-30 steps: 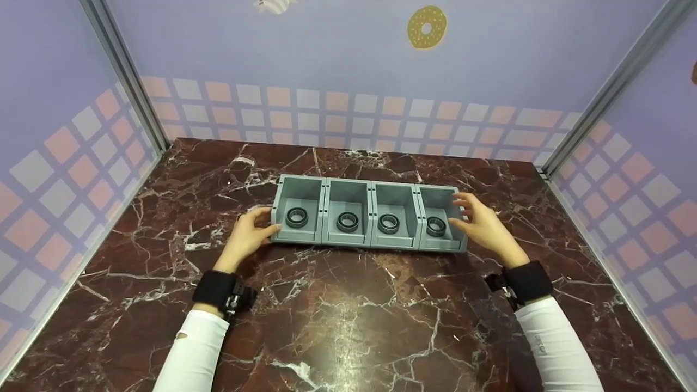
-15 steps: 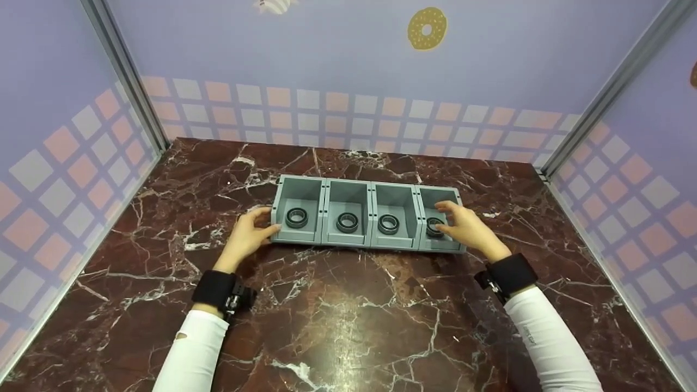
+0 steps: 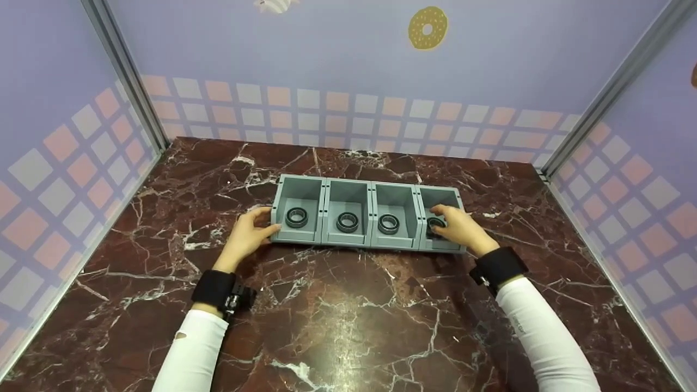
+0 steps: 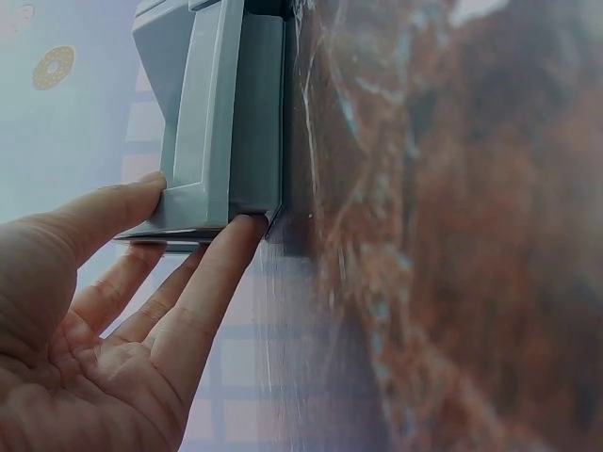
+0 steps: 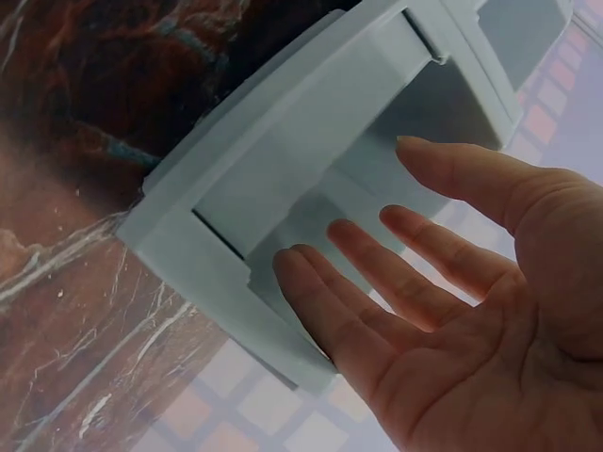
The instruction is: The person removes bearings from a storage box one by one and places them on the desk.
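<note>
We steady the grey four-bin tray [image 3: 305, 188] mid-bench [image 3: 348, 316] with our left hand [image 3: 248, 235], fingers straight against its left end. Our right hand [image 3: 456, 227] reaches relaxed into the rightmost bin over its bearing [image 3: 434, 222] (not yet gripped); three bearings lie untouched.

The head view looks forward and down from above over the whole worktop [image 3: 337, 305]. Each wrist view sits close beside one end of the grey tray [image 3: 370, 239] [image 4: 212, 141] [image 5: 311, 188], which all three share.
</note>
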`<action>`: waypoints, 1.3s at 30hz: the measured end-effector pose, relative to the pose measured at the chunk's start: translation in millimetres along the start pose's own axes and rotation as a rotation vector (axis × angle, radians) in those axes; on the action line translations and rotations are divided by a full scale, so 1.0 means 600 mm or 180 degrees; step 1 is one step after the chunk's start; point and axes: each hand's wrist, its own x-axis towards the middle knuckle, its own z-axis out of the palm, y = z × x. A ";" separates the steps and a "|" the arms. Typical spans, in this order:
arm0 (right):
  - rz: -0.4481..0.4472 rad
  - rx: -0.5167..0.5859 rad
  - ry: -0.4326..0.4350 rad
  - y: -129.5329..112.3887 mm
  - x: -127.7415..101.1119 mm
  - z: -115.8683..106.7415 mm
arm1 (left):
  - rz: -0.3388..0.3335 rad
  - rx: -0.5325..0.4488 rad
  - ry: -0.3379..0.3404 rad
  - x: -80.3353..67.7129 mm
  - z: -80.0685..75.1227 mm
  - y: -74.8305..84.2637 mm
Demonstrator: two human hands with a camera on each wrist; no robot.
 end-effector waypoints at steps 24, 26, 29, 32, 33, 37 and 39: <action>0.0041 -0.0415 -0.0057 0.004 0.025 0.023 | -0.0013 -0.0038 0.0025 0.002 0.002 0.001; 0.0087 -0.0420 -0.0078 0.005 0.027 0.026 | -0.0007 -0.0044 0.0039 0.002 0.002 0.001; 0.0121 -0.0427 -0.0074 0.008 0.030 0.029 | 0.0003 -0.0048 0.0046 0.002 0.002 0.001; 0.0118 -0.0433 -0.0049 0.009 0.031 0.032 | 0.0015 -0.0054 0.0032 0.002 0.001 0.000; 0.0110 -0.0434 -0.0036 0.010 0.032 0.033 | 0.0015 -0.0059 0.0028 0.002 0.001 0.000; 0.0076 -0.0452 0.0020 0.012 0.035 0.036 | 0.0015 -0.0080 0.0028 0.003 0.001 -0.001; 0.0067 -0.0458 0.0047 0.013 0.036 0.037 | 0.0016 -0.0077 0.0039 0.003 0.001 -0.001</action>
